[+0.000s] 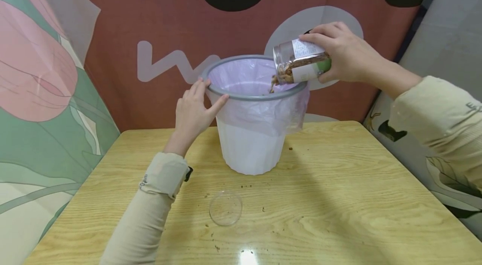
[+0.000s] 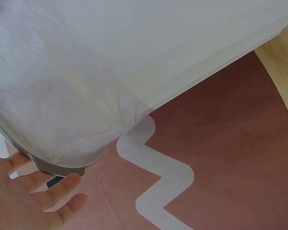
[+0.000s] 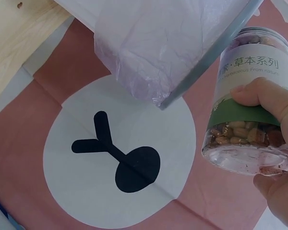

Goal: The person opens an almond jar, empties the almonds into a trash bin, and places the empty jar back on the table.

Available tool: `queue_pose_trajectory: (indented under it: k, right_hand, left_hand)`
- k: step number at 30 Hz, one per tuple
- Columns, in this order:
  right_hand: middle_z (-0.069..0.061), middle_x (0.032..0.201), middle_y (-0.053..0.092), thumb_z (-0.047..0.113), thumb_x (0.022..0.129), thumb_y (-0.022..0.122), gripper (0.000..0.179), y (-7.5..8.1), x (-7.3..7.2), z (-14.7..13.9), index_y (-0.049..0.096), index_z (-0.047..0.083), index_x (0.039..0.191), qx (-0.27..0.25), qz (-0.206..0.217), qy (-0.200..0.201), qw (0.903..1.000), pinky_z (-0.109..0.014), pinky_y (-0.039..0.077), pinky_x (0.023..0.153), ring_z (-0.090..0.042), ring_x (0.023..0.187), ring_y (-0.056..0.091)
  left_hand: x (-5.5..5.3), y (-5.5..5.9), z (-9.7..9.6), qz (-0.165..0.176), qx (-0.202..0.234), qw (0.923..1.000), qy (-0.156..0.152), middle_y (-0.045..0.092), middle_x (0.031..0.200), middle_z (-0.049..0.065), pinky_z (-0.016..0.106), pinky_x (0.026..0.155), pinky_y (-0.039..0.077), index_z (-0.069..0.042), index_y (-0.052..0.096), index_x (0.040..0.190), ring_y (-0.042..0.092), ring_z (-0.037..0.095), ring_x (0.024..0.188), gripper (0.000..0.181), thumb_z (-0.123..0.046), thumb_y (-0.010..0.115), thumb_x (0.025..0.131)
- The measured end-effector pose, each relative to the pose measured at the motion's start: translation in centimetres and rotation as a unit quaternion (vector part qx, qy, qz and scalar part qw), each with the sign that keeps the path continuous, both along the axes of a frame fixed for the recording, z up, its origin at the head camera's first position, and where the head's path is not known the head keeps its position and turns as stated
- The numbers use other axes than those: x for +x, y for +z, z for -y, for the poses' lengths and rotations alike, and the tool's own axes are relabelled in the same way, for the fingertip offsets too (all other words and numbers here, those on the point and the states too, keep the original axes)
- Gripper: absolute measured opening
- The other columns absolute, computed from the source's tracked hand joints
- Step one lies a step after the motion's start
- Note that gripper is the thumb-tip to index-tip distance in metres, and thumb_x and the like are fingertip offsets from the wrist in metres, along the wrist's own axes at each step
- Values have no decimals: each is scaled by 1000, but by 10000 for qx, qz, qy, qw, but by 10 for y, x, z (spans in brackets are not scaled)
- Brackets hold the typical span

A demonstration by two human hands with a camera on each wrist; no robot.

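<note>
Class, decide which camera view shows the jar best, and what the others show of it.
The right wrist view: the jar appears largest, its label lettering partly readable. The head view shows it smaller, tilted over the bin, brown pieces falling out. The left wrist view shows none of it.

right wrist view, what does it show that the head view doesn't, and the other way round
Only the right wrist view shows the clear base of the jar and the large lettering on its label.
Only the head view shows the left hand at the bin's rim, the clear round disc, and brown pieces spilling from the jar's mouth.
Both show the right hand gripping the jar, the pinkish liner and the wooden table.
</note>
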State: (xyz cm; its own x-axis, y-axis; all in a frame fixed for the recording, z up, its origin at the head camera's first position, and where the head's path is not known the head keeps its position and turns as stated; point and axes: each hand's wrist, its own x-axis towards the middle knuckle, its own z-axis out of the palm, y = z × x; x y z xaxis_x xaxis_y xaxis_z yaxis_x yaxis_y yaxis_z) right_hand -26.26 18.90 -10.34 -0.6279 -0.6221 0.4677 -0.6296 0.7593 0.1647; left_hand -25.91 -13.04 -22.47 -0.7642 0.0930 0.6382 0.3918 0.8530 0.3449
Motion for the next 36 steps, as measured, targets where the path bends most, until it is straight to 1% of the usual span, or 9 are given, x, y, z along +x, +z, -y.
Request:
queue_pose_trajectory:
  k: [6,13,22,27,31,36]
  right_hand:
    - [-18,131,35,0,56,81,88,0,0,0,39,8,134,34,-16,9,10000,-55,32,88,-37,118,26]
    - [-18,129,36,-2,55,81,88,0,0,-2,41,7,132,50,-117,135,9998,-54,32,88,-37,117,27]
    - [-18,130,36,0,54,83,89,0,-2,-3,41,7,132,215,-237,201,9993,-55,32,87,-37,118,26]
    - [-19,129,36,-1,53,83,90,-1,-2,-3,41,6,132,199,-308,280,9989,-54,32,88,-38,118,27]
    - [-19,128,36,-2,54,82,88,-1,-2,-2,41,6,132,210,-331,321,9987,-54,31,89,-38,118,26]
    - [-19,128,36,-3,54,81,89,-1,-2,0,40,6,132,213,-376,344,9985,-53,31,90,-38,119,26]
  left_hand:
    - [0,-1,0,6,12,10000,-13,36,137,14,48,77,38,-7,43,132,44,36,111,71,-59,46,83]
    - [0,0,1,14,14,10000,-8,37,137,14,47,76,38,-7,43,132,45,36,111,71,-59,46,83]
    - [0,-1,2,-83,12,10000,-36,38,136,14,46,73,39,-6,44,131,47,36,108,71,-58,47,83]
    - [0,-1,1,-110,3,9999,-43,38,136,14,46,72,39,-6,45,130,47,36,108,70,-58,47,83]
    - [0,-1,2,-139,17,9999,-52,39,136,15,46,72,40,-6,45,130,48,37,107,70,-58,47,83]
    - [0,-1,2,-114,28,9999,-61,38,136,15,47,74,39,-6,45,130,47,37,108,70,-58,47,83]
